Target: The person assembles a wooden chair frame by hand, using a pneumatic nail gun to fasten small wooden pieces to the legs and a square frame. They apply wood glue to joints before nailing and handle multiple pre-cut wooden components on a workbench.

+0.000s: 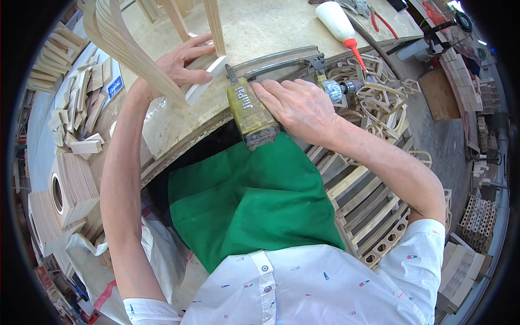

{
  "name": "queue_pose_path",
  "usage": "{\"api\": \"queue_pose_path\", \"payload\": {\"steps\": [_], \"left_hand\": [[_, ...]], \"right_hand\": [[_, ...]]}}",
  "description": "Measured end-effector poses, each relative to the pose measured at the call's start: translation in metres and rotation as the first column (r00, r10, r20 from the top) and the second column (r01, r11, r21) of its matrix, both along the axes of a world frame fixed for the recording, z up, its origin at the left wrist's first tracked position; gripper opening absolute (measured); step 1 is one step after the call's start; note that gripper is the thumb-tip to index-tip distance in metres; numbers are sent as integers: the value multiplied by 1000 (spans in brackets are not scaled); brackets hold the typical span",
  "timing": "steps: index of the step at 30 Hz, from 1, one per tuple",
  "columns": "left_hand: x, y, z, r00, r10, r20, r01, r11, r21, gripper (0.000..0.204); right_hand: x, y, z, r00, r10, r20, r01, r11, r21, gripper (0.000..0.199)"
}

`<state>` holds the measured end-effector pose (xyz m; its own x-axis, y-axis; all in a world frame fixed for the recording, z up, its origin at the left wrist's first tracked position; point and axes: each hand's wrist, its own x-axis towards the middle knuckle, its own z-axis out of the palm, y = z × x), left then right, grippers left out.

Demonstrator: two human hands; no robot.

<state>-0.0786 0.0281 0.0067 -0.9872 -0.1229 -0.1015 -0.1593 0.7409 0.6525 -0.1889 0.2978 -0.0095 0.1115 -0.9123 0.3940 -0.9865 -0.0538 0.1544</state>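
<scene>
1. Left hand (pixel 187 64), 11 o'clock: fingers and thumb spread apart, laid against the pale wooden strip (pixel 218 67) of a frame. The thumb lies at the strip; a full grip on it cannot be confirmed.
2. The strip, between 11 and 12 o'clock, runs slantwise from the foot of a curved wooden leg (pixel 116 46) to the foot of a straight wooden leg (pixel 215 27).
3. Right hand (pixel 303 108), 1 o'clock: closed around a worn yellow-green power tool (pixel 252 116); its fingertips are hidden.
4. The tool stands at 12 o'clock, its narrow nose pointing away from the wearer, just beside the strip; contact cannot be determined.
5. Metal clamp (pixel 276 60), 12 o'clock: resting on the workbench (pixel 260 27), beyond the tool.
6. White bottle (pixel 333 20) with red nozzle, 1 o'clock: lying on its side. Red-handled pliers (pixel 385 24) are noted between 1 and 2 o'clock.
7. Bent wooden pieces (pixel 379 105), 2 o'clock: heaped loosely.
8. Wood offcuts (pixel 81 108), between 9 and 10 o'clock: piled loosely.
9. Green apron (pixel 254 200), towards 6 o'clock: spread below the tool, over the wearer's lap.
</scene>
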Motion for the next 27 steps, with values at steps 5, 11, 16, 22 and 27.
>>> {"api": "queue_pose_path", "payload": {"steps": [5,11,16,22,27], "left_hand": [[-1,1,-2,1000,17,-4,-17,1000,0,72],[-1,-1,-6,1000,12,-10,-12,1000,-26,72],[-2,-2,-8,999,-8,-44,10,999,40,68],[-4,-11,-11,998,-56,-18,57,996,72,72],[1,-9,-6,994,68,-80,-52,981,187,67]], "right_hand": [[0,1,2,1000,-11,12,10,999,43,47],[-1,3,0,1000,-2,5,2,999,51,49],[-3,1,1,1000,18,-25,-18,999,28,40],[-14,-1,-1,999,41,10,-41,999,-1,33],[-22,-6,33,974,33,226,-20,998,-60,26]]}}
